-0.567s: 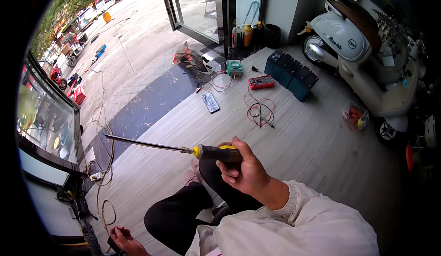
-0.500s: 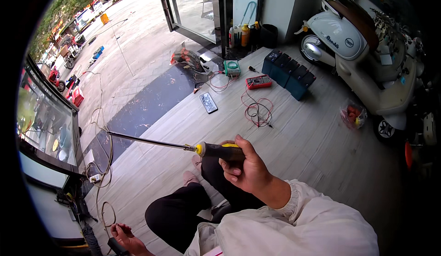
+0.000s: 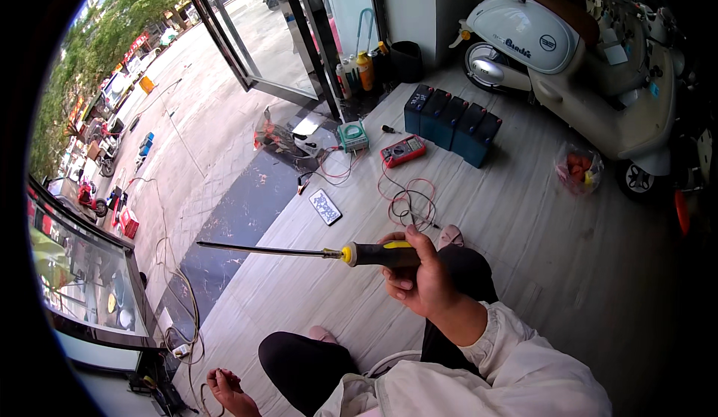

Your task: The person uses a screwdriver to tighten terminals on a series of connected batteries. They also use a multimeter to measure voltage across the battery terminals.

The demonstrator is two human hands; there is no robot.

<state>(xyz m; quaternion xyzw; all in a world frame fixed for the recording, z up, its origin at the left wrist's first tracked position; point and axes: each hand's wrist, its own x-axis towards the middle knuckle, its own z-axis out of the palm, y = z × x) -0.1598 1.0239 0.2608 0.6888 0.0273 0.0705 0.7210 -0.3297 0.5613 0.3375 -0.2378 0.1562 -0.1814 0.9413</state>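
One screwdriver, long axis crosswise (tip leftward), sits clasped by right-hand fingers.

We see the screwdriver in the right hand, above the floor, with its tip to the left. The left hand is near us, down on the left — beside the left knee. On the floor, past the screwdriver, lies the phone. Farther off, the meter sits between the small box on the left and the batteries on the right. The bag is nearer and right of the batteries — left of the scooter's near wheel.
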